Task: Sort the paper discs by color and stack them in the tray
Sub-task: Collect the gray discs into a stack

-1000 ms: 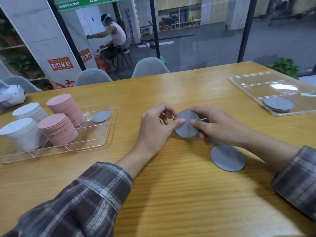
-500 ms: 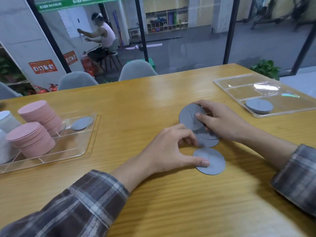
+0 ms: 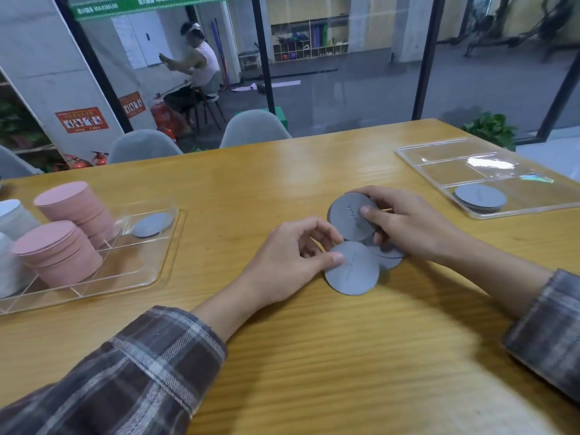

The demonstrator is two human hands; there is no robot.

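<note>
With your left hand (image 3: 282,262) pinching the flat grey disc (image 3: 354,277) and your right hand (image 3: 408,227) gripping the tilted disc (image 3: 345,221), the grey stack (image 3: 480,198) lies nearer your right hand.

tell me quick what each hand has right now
Left hand: pinching the near disc at its edge, thumb on top.
Right hand: holding the tilted disc, thumb on its face.

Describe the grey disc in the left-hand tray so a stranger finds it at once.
On the wooden table, find the clear tray at the left, holding tall pink stacks. In its far right compartment lies the grey disc, the tray's only grey piece, flat and low.
</note>
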